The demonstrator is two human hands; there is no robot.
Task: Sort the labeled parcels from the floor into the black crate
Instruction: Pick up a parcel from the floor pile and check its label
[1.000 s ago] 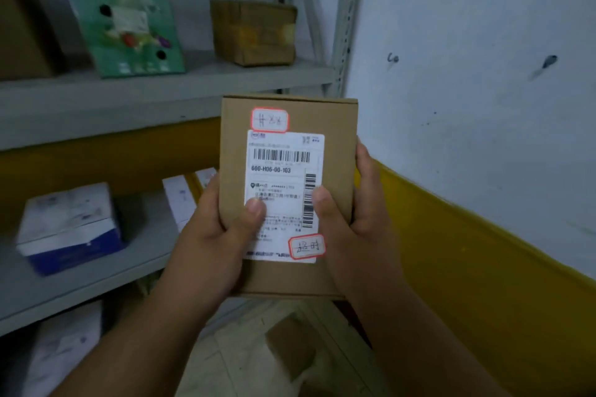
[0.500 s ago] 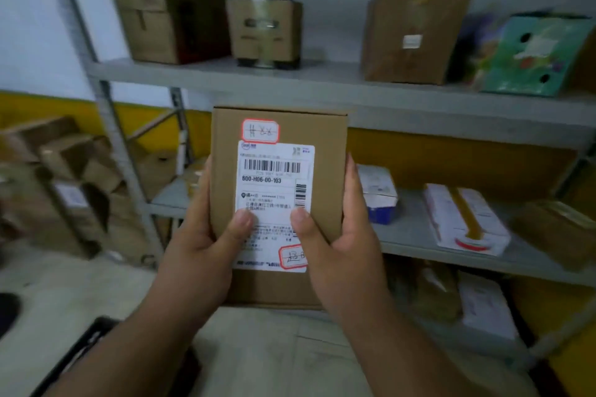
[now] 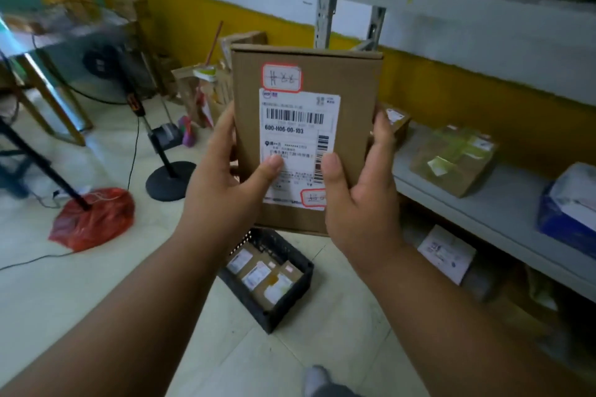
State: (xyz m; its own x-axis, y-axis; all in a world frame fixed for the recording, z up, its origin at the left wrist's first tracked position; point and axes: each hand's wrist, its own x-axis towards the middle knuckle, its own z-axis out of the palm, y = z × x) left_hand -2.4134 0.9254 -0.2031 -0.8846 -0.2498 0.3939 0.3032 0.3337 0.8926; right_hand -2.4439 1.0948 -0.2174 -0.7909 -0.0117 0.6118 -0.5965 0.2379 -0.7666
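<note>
Far left of the hands, a red bag (image 3: 92, 219) is lying on the floor (image 3: 48, 293) under a black pole, and a round black stand base (image 3: 170, 181) is sitting nearer the left hand (image 3: 225, 190). That hand is gripping the left edge of the parcel (image 3: 306, 145), its thumb pressing on the white label (image 3: 298, 145) and its fingers wrapping behind the box. The parcel is being held upright in front of the person, between both hands, with the label facing the camera; the printed code is reading 600-H06-00-103, and 2 red-bordered stickers are sitting at the label's top and bottom corners. The right hand (image 3: 361, 203) is clasping the right edge the same way, thumb on the label's lower right. Below the hands, the crate (image 3: 290, 300) is standing on the floor, holding several labeled boxes lying flat. Right of the right hand, a gray shelf (image 3: 483, 203) is carrying a taped brown box (image 3: 454, 161) and a blue-and-white box (image 3: 571, 206).
</note>
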